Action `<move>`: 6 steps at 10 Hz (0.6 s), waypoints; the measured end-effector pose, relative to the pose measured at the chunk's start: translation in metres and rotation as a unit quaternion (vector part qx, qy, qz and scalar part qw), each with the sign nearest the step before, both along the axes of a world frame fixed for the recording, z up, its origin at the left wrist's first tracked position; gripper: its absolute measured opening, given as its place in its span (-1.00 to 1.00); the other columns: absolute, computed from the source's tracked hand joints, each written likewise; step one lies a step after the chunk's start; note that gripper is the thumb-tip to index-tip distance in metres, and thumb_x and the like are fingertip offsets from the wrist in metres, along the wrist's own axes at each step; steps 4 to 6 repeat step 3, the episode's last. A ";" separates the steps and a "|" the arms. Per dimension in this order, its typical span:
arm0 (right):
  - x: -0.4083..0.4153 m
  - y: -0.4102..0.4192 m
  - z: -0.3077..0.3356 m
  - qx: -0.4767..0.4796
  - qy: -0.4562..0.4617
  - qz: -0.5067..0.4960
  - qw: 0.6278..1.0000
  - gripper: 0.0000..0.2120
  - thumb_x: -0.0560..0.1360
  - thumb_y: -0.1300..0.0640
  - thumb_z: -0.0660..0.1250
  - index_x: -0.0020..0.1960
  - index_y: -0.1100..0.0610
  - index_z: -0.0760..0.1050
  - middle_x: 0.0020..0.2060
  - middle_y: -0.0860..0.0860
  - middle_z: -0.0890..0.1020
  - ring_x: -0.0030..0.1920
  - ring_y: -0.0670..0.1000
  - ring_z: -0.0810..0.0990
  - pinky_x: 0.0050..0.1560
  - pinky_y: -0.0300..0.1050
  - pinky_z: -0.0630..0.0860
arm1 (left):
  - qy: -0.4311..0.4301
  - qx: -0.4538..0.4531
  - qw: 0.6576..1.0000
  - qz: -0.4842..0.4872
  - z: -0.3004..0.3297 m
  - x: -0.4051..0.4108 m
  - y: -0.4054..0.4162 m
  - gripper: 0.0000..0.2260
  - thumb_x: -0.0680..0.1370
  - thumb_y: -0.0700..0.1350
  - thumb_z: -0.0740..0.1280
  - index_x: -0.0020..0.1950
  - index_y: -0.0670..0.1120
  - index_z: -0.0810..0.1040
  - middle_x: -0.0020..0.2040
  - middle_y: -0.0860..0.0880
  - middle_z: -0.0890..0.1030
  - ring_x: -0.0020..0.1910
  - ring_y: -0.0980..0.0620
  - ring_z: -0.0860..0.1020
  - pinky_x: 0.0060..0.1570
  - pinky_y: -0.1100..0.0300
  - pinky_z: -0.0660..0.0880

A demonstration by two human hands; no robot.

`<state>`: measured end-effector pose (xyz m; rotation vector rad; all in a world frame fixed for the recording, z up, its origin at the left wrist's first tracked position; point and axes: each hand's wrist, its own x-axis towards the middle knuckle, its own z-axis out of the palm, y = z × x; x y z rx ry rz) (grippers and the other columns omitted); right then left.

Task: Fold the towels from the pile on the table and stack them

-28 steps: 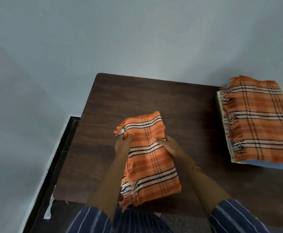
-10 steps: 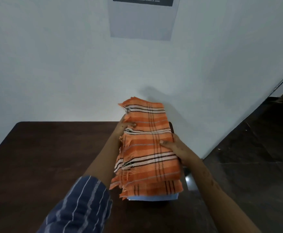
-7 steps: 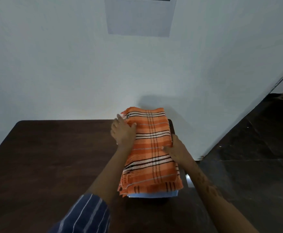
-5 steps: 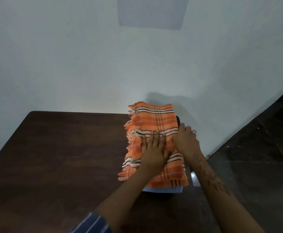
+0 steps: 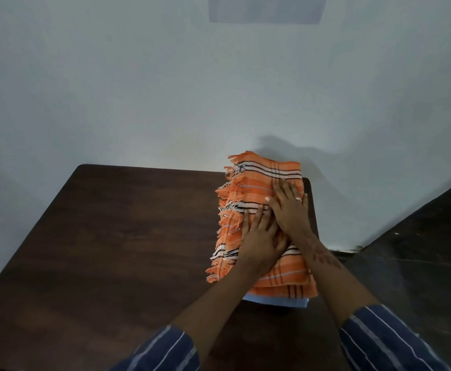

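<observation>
both hands lie flat, fingers straight, left hand point(image 5: 259, 236) and right hand point(image 5: 290, 207) pressing the folded orange towel point(image 5: 248, 183) atop the stack point(image 5: 280, 287) at the table's point(image 5: 112, 236) far right corner. this towel looks stacked; no unfolded pile is in view, so what's left is unclear.

Orange plaid towel point(image 5: 259, 183): coarse woven cloth, matt, frayed thread fringe along left edge. Light blue towel point(image 5: 275, 301) under it: smoother cloth, matt. Table point(image 5: 112, 236) top: dark wood grain, faint satin sheen. Wall point(image 5: 138, 89): matt painted. Sleeves point(image 5: 387, 341): striped woven fabric. Ring point(image 5: 298, 199): shiny metal.
</observation>
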<state>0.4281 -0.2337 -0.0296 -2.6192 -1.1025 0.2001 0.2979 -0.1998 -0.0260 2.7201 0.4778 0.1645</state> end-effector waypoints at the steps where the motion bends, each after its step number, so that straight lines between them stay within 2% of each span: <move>1: -0.004 0.004 0.011 -0.032 -0.013 -0.007 0.999 -0.47 0.62 -0.12 -0.03 0.54 0.03 0.05 0.53 0.03 0.11 0.54 0.08 -0.02 0.44 0.30 -0.16 | -0.028 -0.060 0.998 0.004 0.006 -0.005 0.008 -0.44 0.58 0.26 -0.08 0.51 0.05 0.18 0.53 0.00 0.16 0.54 0.01 0.01 0.49 -0.08 -0.22; 2: -0.015 0.020 0.034 0.007 -0.052 -0.039 0.998 -0.50 0.62 -0.12 0.02 0.44 0.16 0.27 0.43 0.15 0.32 0.48 0.17 0.15 0.46 0.26 -0.08 | -0.119 -0.135 0.982 0.063 0.016 -0.016 0.025 -0.58 0.61 0.06 0.17 0.44 -0.04 0.33 0.37 -0.04 0.42 0.38 0.00 0.32 0.43 0.00 0.19; 3: -0.039 0.039 0.057 0.099 -0.025 -0.041 0.994 -0.55 0.62 -0.05 0.09 0.35 0.25 0.36 0.38 0.20 0.38 0.45 0.19 0.22 0.45 0.09 0.11 | -0.164 -0.153 0.959 0.172 0.026 -0.038 0.049 -0.58 0.60 -0.10 0.19 0.46 -0.10 0.29 0.38 -0.06 0.40 0.37 -0.02 0.32 0.40 0.06 0.22; 6: -0.039 0.039 0.057 0.099 -0.025 -0.041 0.994 -0.55 0.62 -0.05 0.09 0.35 0.25 0.36 0.38 0.20 0.38 0.45 0.19 0.22 0.45 0.09 0.11 | -0.164 -0.153 0.959 0.172 0.026 -0.038 0.049 -0.58 0.60 -0.10 0.19 0.46 -0.10 0.29 0.38 -0.06 0.40 0.37 -0.02 0.32 0.40 0.06 0.22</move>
